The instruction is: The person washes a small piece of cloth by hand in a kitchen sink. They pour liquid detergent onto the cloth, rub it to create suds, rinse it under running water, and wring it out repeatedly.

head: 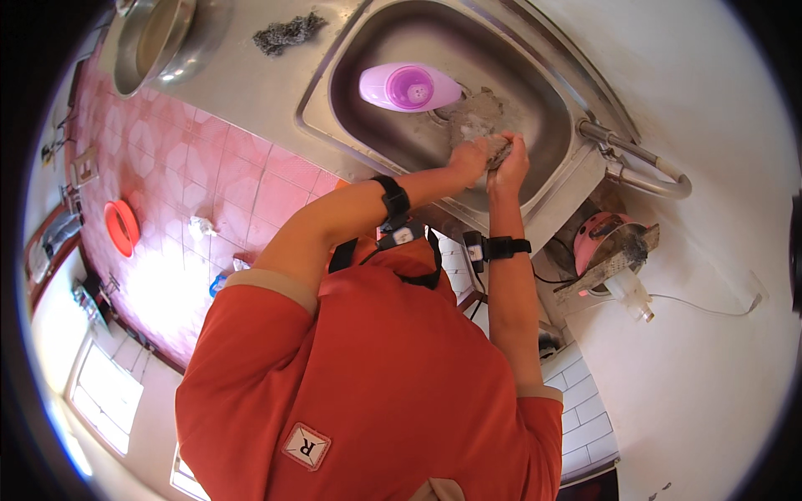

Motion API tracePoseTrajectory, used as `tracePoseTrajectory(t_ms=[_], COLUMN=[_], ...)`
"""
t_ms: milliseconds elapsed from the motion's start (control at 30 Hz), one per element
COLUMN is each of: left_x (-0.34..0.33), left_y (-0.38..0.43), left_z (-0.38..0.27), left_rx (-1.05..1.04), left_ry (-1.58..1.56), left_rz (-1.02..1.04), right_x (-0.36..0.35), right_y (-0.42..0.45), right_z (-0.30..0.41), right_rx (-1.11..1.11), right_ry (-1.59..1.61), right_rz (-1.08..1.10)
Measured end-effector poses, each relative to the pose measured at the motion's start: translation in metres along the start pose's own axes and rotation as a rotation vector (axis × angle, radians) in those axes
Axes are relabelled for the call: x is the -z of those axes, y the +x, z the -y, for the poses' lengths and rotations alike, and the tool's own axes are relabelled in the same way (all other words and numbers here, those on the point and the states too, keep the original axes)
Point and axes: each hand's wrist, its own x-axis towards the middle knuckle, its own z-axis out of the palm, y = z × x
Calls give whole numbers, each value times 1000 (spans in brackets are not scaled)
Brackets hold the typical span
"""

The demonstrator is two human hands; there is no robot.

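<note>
Over the steel sink basin (532, 69), my left hand (468, 161) and my right hand (510, 164) are close together, both gripping a wet grey cloth (479, 118). One part of the cloth is bunched between my fingers. Its other end hangs or lies towards the basin floor, near the drain; exact contact cannot be told. Just left of the cloth, a pink-purple plastic bottle (374, 86) with a purple cap stands in the basin. The cloth's end and the bottle partly cover the drain.
A metal scourer (288, 32) and steel bowls (128, 44) sit on the steel counter (241, 78). A curved metal pipe (664, 166) projects at the sink's right. Below it are a pink pot-like vessel (586, 235) and a board (608, 269). A red basin (122, 228) is on the tiled floor.
</note>
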Motion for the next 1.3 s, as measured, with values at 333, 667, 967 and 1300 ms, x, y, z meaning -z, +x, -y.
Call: tracePoseTrajectory(t_ms=[333, 667, 967, 1300], left_x=[63, 72, 57, 30], left_y=[5, 3, 42, 55], left_z=[-35, -22, 10, -7], left_rx=[379, 443, -85, -118], left_ry=[-561, -430, 537, 648], left_rz=[-94, -10, -5, -119], right_x=[49, 95, 119, 174], right_y=[-1, -7, -40, -31], right_z=[22, 56, 122, 95], right_rx=[-83, -87, -56, 286], right_ry=[-322, 230, 437, -706], right_rz=[-47, -25, 15, -396])
